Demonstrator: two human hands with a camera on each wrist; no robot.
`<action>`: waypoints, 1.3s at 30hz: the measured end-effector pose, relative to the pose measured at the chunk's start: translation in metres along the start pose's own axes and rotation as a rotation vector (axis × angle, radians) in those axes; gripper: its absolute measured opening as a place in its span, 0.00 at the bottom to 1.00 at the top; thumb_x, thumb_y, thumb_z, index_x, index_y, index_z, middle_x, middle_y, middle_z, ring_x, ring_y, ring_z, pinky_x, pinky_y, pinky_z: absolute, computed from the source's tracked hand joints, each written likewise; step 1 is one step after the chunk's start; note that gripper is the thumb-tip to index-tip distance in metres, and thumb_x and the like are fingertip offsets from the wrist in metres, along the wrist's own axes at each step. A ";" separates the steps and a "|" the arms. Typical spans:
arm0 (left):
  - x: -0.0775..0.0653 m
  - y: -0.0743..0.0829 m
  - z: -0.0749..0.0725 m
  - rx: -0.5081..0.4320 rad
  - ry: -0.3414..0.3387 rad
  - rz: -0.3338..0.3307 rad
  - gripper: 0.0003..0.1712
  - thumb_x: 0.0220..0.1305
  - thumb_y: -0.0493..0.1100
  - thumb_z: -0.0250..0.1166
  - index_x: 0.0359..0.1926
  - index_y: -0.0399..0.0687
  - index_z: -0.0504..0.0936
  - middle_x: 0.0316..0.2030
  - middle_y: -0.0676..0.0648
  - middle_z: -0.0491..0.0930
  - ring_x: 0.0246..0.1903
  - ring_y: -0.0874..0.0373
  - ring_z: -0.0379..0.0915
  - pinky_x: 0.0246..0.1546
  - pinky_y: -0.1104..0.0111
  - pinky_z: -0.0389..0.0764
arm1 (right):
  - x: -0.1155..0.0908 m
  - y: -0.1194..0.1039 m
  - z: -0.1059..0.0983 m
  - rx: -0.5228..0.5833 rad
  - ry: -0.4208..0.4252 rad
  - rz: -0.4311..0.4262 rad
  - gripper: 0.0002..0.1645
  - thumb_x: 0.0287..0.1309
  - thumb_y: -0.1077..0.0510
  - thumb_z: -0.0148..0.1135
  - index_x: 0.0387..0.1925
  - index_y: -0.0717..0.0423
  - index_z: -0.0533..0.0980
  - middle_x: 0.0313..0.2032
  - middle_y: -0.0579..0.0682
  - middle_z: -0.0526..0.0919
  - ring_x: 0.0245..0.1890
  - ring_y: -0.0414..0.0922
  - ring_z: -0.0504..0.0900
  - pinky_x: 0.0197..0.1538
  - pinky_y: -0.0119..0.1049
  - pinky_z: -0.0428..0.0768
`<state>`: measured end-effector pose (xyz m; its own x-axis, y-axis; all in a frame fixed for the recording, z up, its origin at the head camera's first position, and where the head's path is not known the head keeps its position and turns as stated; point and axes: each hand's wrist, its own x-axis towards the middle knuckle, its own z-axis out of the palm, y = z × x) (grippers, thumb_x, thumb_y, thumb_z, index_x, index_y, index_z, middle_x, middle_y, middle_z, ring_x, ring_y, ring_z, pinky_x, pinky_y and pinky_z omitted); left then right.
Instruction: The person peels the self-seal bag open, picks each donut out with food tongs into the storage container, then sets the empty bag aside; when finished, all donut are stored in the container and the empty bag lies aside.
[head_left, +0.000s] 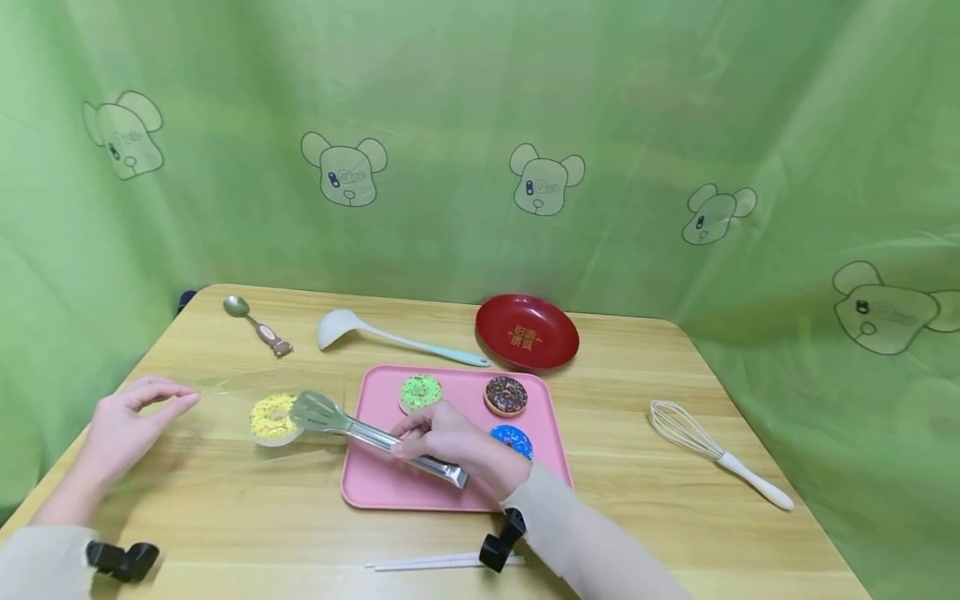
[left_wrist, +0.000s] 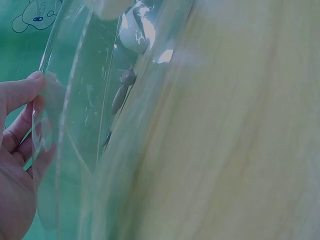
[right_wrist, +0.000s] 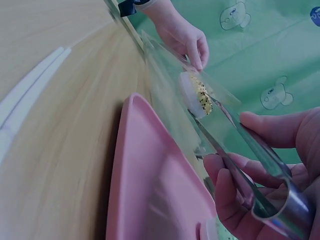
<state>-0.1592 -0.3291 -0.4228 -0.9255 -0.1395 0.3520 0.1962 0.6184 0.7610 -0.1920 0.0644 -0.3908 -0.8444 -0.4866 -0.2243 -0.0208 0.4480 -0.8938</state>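
My left hand (head_left: 135, 421) pinches the edge of a clear plastic bag (left_wrist: 75, 130) between thumb and fingers. In my right hand (head_left: 457, 437) is a pair of metal tongs (head_left: 367, 432), gripped around its arms. The tongs' tips hold a yellow-iced toy doughnut (head_left: 272, 421) by its edge, left of the pink tray (head_left: 356, 496). In the right wrist view the doughnut (right_wrist: 192, 95) is tilted on its side and overlaps the clear bag. On the tray lie a green doughnut (head_left: 420, 392), a chocolate doughnut (head_left: 506, 395) and a blue doughnut (head_left: 513, 439), partly hidden by my right hand.
Behind the tray are a red plate (head_left: 558, 342), a ladle (head_left: 390, 336) and a spoon (head_left: 251, 317). A whisk (head_left: 712, 450) lies to the right. White chopsticks (head_left: 427, 563) are near the front edge. A green curtain (head_left: 450, 250) surrounds the table.
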 end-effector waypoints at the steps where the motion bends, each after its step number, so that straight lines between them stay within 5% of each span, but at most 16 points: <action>1: 0.000 0.000 0.000 0.001 0.000 -0.001 0.14 0.59 0.48 0.66 0.40 0.44 0.83 0.35 0.62 0.80 0.40 0.76 0.67 0.42 0.82 0.58 | -0.003 0.002 -0.003 -0.001 0.004 0.000 0.14 0.45 0.62 0.71 0.38 0.60 0.82 0.27 0.50 0.80 0.27 0.40 0.73 0.32 0.30 0.72; 23: 0.002 0.005 -0.003 0.013 -0.019 -0.018 0.15 0.59 0.49 0.66 0.40 0.43 0.83 0.35 0.64 0.78 0.40 0.78 0.65 0.42 0.81 0.59 | -0.079 0.041 -0.067 0.027 0.066 -0.015 0.19 0.49 0.61 0.68 0.44 0.67 0.78 0.27 0.51 0.80 0.27 0.42 0.76 0.30 0.31 0.76; 39: 0.010 0.006 -0.006 0.048 -0.049 -0.006 0.15 0.60 0.51 0.65 0.41 0.45 0.82 0.36 0.63 0.77 0.41 0.76 0.65 0.46 0.70 0.62 | -0.106 0.067 -0.076 -0.064 0.062 0.034 0.17 0.51 0.63 0.67 0.42 0.67 0.78 0.25 0.48 0.76 0.28 0.43 0.72 0.29 0.29 0.72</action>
<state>-0.1654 -0.3311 -0.4114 -0.9417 -0.1064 0.3192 0.1754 0.6543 0.7356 -0.1444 0.2031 -0.3978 -0.8768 -0.4237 -0.2275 -0.0241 0.5111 -0.8592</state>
